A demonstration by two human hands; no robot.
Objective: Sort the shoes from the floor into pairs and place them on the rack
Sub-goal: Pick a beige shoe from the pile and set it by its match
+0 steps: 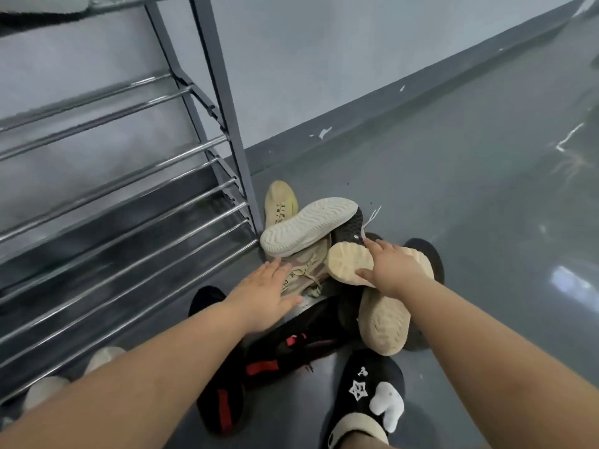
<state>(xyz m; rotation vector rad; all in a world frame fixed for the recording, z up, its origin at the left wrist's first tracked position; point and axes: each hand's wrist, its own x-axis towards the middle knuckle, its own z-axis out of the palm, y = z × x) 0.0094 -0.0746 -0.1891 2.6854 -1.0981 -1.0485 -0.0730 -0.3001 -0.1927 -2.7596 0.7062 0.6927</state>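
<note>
Both forearms fill the near frame. Left hand point(265, 294) flat, fingers straight and spread, resting on a beige lace-up sneaker point(308, 270) in the shoe pile; holds nothing. Right hand point(390, 267) grips the sole edge of an upturned cream shoe point(350, 260), thumb under, fingers over. White-soled black shoe point(308, 225) lies sole-up on top of the pile. Black-and-red shoes point(285, 348) nearer on the floor point(470, 205). Pile sits right at the rack point(223, 102) foot. Black slipper with white star point(369, 387) on the person's foot.

Indoor entryway or storage corner. Metal shoe rack point(123, 176) against painted wall point(324, 59). Glossy grey floor point(486, 205), dark skirting point(421, 89).
</note>
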